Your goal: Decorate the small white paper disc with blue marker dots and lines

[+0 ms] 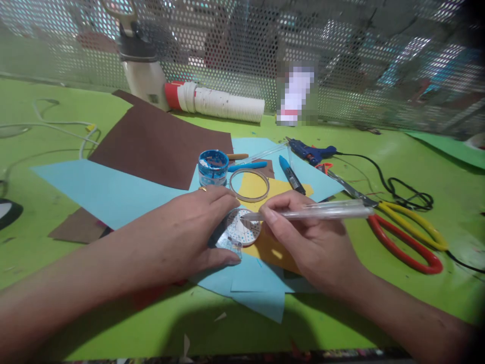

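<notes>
My left hand [185, 232], a ring on one finger, lies over a small round clear template [242, 228] and presses it flat on the yellow paper [265, 242]. My right hand [303, 237] pinches a clear pen [318, 212], whose tip points left onto the template. Under the yellow sheet lie light blue paper sheets [106, 192]. Just behind the hands sit a tape ring [249, 185] and a blue paint pot [212, 167].
Red-and-yellow scissors [401, 232] lie at the right with a blue glue gun [310, 150] and its black cord [401, 192]. A blue marker [291, 174], brown paper [155, 141], stacked white cups [220, 103] and a perforated metal screen [341, 60] sit behind.
</notes>
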Demonstrator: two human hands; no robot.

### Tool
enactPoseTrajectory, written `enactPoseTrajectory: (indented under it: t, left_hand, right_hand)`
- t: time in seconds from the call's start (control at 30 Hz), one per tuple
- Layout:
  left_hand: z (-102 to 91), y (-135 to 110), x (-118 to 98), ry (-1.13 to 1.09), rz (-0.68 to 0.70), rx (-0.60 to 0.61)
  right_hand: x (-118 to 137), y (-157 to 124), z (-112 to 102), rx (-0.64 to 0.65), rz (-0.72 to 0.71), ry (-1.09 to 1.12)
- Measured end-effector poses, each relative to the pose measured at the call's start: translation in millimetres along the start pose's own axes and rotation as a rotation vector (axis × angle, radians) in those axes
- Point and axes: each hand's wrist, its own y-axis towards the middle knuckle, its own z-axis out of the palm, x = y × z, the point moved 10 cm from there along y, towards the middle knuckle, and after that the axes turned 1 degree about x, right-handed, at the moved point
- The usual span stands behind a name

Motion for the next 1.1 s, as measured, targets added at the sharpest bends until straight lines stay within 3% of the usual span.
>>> enactPoseTrajectory:
  t: [0.7, 1.1]
  left_hand:
    - [7.5, -2.7, 2.1, 0.082, 0.008, 0.037]
    - [4.0, 0.4, 1.6, 0.013, -0.025, 0.049]
  right_hand:
    - [-0.2, 0.7, -1.0, -0.011, 0.011, -0.013]
    - [-2.0, 1.3, 1.9, 0.009, 0.039, -0.027]
